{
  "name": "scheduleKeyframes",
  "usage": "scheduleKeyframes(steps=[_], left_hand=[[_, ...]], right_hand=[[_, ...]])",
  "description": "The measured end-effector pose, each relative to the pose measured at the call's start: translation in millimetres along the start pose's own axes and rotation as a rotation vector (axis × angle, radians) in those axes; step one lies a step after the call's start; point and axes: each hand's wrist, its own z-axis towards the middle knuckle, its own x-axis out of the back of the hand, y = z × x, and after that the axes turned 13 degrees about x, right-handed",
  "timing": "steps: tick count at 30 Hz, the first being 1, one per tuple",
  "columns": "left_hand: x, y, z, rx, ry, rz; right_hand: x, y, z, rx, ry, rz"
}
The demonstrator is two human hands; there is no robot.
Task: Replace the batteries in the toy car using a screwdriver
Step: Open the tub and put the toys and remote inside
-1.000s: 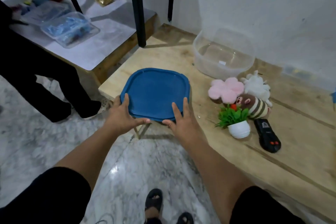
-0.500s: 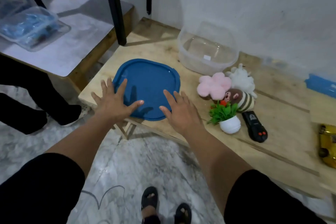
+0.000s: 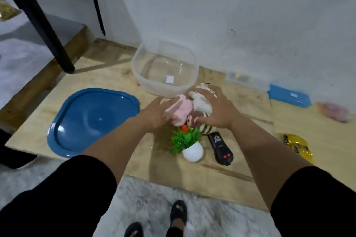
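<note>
The yellow toy car (image 3: 297, 147) lies on the wooden table (image 3: 107, 75) at the right edge, away from both hands. A black remote control (image 3: 221, 148) with red buttons lies left of it. My left hand (image 3: 156, 116) reaches onto a pink flower plush (image 3: 182, 109) with its fingers stretched out. My right hand (image 3: 216, 109) is spread over a white plush (image 3: 201, 102), its thumb near a striped bee plush (image 3: 207, 130). No screwdriver or batteries are in sight.
A blue lid (image 3: 92, 121) lies at the table's left front. A clear plastic tub (image 3: 165, 67) stands by the wall. A small green plant in a white pot (image 3: 190, 145) sits below my hands. A blue box (image 3: 289, 98) lies at the back right.
Both hands have left the blue lid and moved right onto the plush toys. The view has swung right, so the toy car and blue box show more.
</note>
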Motion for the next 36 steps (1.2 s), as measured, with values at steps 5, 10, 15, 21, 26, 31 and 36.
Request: scheduleKeyframes(steps=[5, 10, 15, 21, 26, 31, 36], left_hand=[[-27, 1, 31, 0.066, -0.075, 0.072], [-29, 9, 43, 0.111, 0.004, 0.049], [-35, 15, 44, 0.099, 0.063, 0.055], [-40, 22, 34, 0.135, 0.2, -0.073], [-30, 20, 23, 0.137, 0.23, 0.009], [1, 33, 4, 0.129, 0.135, 0.078], [55, 55, -12, 0.053, 0.242, 0.111]], right_hand=[[-17, 41, 19, 0.019, -0.246, 0.091], [-32, 53, 31, 0.085, -0.257, 0.111], [-37, 48, 30, 0.141, -0.169, 0.108], [-42, 51, 29, 0.162, 0.02, 0.225], [-32, 57, 24, 0.132, 0.07, 0.297], [16, 60, 19, 0.087, 0.134, 0.251], [77, 39, 31, 0.118, 0.199, 0.202]])
